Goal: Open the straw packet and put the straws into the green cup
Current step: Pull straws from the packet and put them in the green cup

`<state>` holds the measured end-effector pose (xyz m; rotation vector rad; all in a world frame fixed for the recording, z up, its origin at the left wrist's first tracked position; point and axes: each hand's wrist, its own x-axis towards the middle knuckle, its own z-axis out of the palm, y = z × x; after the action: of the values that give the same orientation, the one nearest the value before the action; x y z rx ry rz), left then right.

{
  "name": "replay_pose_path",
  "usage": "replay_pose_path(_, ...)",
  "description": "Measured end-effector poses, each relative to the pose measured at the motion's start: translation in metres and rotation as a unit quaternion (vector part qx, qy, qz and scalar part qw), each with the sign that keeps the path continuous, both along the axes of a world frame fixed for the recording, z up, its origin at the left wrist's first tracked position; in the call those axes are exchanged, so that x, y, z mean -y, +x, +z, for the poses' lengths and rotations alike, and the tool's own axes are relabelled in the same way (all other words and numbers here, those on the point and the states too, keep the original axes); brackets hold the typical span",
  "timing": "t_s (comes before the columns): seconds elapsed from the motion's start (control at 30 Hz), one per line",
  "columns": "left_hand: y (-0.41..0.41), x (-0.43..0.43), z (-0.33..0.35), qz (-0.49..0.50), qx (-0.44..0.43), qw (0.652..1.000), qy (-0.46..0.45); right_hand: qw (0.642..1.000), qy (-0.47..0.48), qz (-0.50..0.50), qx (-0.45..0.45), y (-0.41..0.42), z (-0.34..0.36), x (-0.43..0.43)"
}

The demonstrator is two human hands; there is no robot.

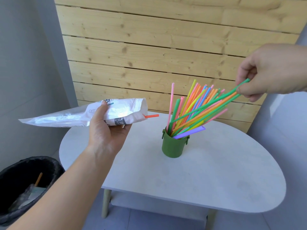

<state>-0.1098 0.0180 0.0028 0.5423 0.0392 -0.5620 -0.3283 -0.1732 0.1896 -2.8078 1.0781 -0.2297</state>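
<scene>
While the left hand (pixel 108 130) grips one packet (pixel 83 113), the right hand (pixel 265 72) pinches three straws (pixel 216 100) over one green cup (pixel 174 146).

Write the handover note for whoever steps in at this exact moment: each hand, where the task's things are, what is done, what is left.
Left hand: holds the opened straw packet in the air, left of the cup; one orange-red straw pokes out of its mouth.
Right hand: pinches the top ends of a few straws, including a long green straw whose lower end is not yet in the cup.
Green cup: upright on the white table, holding most of the straws.
Done: packet opened, most straws in.
Left: seat the pinched straws, add the last one.
</scene>
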Motion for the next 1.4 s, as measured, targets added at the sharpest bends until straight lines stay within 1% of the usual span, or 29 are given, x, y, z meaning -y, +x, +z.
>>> replay_pose_path(0.57, -0.002, 0.003, -0.002, -0.001, -0.004, 1.0, 0.008, 0.999, -0.009, 0.017, -0.04, 0.009, 0.005, -0.004)
replay_pose_path(0.9, -0.001, 0.001, -0.001, 0.009, 0.0, 1.0, 0.012, 0.998, 0.018, 0.048, -0.038, 0.022, -0.017, 0.011)
replay_pose_path(1.07, -0.003, 0.003, 0.0, 0.008, 0.003, 1.0, 0.017, 0.997, 0.039, 0.066, 0.011, 0.021, -0.025, 0.017)
replay_pose_path(1.3, -0.004, 0.004, -0.001, 0.005, 0.001, 1.0, 0.021, 0.981, 0.069, 0.062, 0.167, 0.015, -0.053, 0.021)
replay_pose_path(1.4, -0.005, 0.003, -0.001, 0.003, -0.001, 1.0, 0.026, 0.972, 0.057, 0.05, 0.223, 0.018, -0.069, 0.023)
